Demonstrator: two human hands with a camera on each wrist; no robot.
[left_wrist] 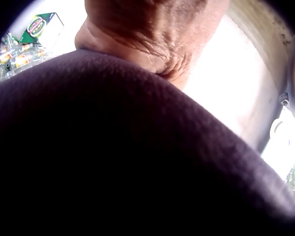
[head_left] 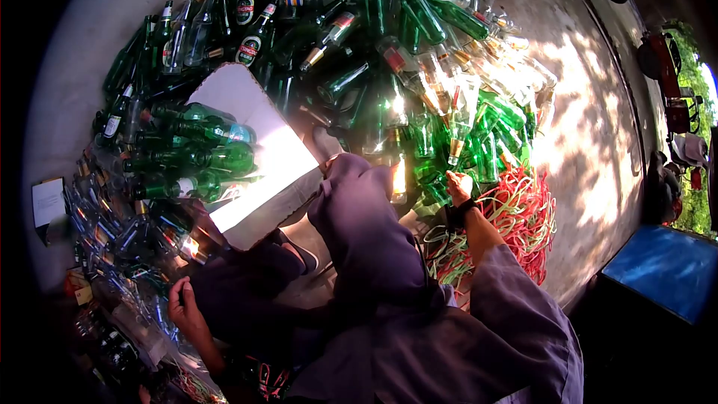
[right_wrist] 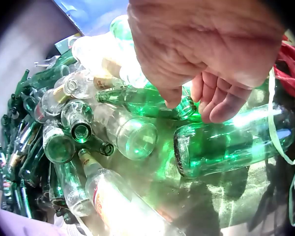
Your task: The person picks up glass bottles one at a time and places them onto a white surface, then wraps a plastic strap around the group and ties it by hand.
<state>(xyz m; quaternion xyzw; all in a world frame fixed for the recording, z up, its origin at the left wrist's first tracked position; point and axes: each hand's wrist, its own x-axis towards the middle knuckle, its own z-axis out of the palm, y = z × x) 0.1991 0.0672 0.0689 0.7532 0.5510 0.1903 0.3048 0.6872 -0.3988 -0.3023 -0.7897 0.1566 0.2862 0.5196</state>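
My right hand (head_left: 458, 188) reaches out over green glass bottles at the edge of a large heap. In the right wrist view its fingers (right_wrist: 221, 101) bend loosely downward, with the mouth of a green bottle (right_wrist: 142, 102) showing between thumb and fingers. Just below them another green bottle (right_wrist: 221, 142) lies on its side. My left hand (head_left: 187, 307) hangs beside my thigh, fingers loosely bent and nothing in them. In the left wrist view a dark trouser leg (left_wrist: 113, 123) hides most of it. Several green bottles (head_left: 206, 131) lie side by side by a pale board (head_left: 273, 135) in front of my legs.
A tangle of red and pale green straps (head_left: 523, 224) lies beside my right forearm. Brown and clear bottles (head_left: 112, 232) spread over the left side. Sunlit concrete floor (head_left: 598, 127) stretches to the right, with blue panels (head_left: 662, 269) beyond.
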